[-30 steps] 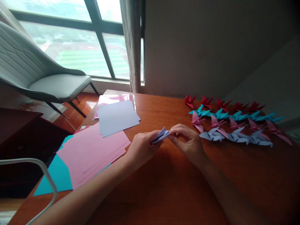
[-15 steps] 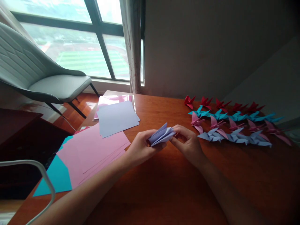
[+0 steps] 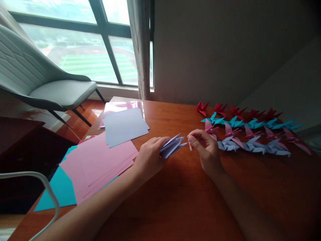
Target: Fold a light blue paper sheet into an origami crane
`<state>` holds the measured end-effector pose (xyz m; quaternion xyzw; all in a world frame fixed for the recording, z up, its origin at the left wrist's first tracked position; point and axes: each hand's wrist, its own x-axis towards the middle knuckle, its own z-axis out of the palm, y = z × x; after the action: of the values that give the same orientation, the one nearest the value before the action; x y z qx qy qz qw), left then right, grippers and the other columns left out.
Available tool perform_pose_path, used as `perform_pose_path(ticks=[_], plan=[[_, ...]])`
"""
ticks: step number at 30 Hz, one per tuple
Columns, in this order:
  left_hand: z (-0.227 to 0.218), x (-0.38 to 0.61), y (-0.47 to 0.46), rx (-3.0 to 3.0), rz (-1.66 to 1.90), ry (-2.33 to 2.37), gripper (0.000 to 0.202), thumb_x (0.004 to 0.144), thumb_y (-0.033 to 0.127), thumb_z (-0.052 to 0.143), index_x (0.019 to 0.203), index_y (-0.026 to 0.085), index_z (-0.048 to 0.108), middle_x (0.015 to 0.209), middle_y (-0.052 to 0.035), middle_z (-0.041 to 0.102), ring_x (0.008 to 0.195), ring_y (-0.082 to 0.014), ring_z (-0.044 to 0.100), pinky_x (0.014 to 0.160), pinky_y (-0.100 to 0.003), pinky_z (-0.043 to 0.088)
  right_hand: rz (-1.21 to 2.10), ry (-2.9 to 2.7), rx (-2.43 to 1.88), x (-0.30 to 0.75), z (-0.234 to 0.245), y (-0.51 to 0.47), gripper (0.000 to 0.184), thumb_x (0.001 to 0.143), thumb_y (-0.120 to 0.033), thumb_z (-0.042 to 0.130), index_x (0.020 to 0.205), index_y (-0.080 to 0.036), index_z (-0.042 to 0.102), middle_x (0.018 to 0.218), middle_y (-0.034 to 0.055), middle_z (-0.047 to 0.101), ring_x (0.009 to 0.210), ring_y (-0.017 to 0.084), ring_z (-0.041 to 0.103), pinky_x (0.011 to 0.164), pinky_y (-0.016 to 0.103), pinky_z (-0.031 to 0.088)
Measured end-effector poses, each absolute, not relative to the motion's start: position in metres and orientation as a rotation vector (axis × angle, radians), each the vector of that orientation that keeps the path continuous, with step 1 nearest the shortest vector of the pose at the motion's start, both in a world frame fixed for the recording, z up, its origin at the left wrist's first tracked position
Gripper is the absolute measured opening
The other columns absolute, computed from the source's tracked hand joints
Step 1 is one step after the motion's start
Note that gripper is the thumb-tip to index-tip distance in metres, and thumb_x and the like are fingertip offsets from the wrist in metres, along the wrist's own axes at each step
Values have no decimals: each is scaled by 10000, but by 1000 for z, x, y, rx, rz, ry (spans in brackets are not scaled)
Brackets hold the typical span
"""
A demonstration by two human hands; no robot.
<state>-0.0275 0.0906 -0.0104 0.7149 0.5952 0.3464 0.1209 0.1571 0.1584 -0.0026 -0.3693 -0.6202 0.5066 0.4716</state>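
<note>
My left hand (image 3: 151, 155) is closed around a partly folded lavender origami crane (image 3: 172, 146). Layered flaps and a thin point stick out of the grip toward the right. Just beyond that point is my right hand (image 3: 207, 149), its thumb and fingers curled but loosely apart, with nothing visible between them. A small gap seems to separate its fingertips from the paper. The crane's left end is hidden in the left palm. Behind and right of the right hand stands a row of finished lavender cranes (image 3: 253, 144).
Rows of pink cranes (image 3: 232, 132), turquoise cranes (image 3: 235, 122) and red cranes (image 3: 237, 111) stand at right. Lavender sheets (image 3: 125, 127), pink sheets (image 3: 97, 164) and turquoise paper (image 3: 60, 187) lie at left on the wooden table (image 3: 170, 207). A grey chair (image 3: 62, 92) stands by the window.
My right hand has let go of the crane's pointed end and drawn slightly right. My left hand has rolled over a little, still gripping the paper.
</note>
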Motion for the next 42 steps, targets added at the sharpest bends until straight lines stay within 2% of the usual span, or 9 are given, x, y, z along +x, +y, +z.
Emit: perform_pose_path(ticks=[9,14,21,27,31,42], plan=[[-9,-30,89,2220,746,1829,489,766,51,567,1226,216,554,1127,-70,706,1008,-248,660,844,-352,526,1319,-1727,-955,154,-6,156,180,835,-383,672,820,-205,650,764,9,576,726,163,532,657,283,456],[-5,-28,87,2297,529,1870,436,804,43,540,1211,198,544,1105,-84,699,1026,-249,644,836,-349,533,1394,-1713,-1004,153,-9,158,166,804,-367,679,813,-202,658,725,1,569,690,162,524,652,292,455],[-2,-26,87,2406,315,1940,297,907,86,477,1182,185,528,1043,-87,700,978,-242,645,739,-325,535,1492,-1560,-1027,149,-15,156,143,781,-334,683,828,-203,710,790,18,685,755,184,601,715,305,474],[-1,-25,88,2467,232,1951,270,910,60,469,1150,169,531,1010,-81,694,941,-253,644,710,-336,539,1562,-1411,-1058,145,-13,155,144,714,-321,717,797,-204,708,801,29,707,778,195,620,754,322,495],[-2,-24,88,2480,229,1952,240,900,56,502,1103,181,532,980,-71,687,920,-239,645,695,-307,531,1522,-1380,-1068,145,-13,155,185,675,-310,741,819,-208,685,818,26,700,789,194,623,745,315,503],[1,-23,88,2465,156,1934,240,905,56,491,1110,171,538,982,-81,681,932,-254,645,696,-322,544,1517,-1331,-1095,144,-13,155,160,663,-297,730,778,-203,670,791,26,685,779,194,620,734,319,504]])
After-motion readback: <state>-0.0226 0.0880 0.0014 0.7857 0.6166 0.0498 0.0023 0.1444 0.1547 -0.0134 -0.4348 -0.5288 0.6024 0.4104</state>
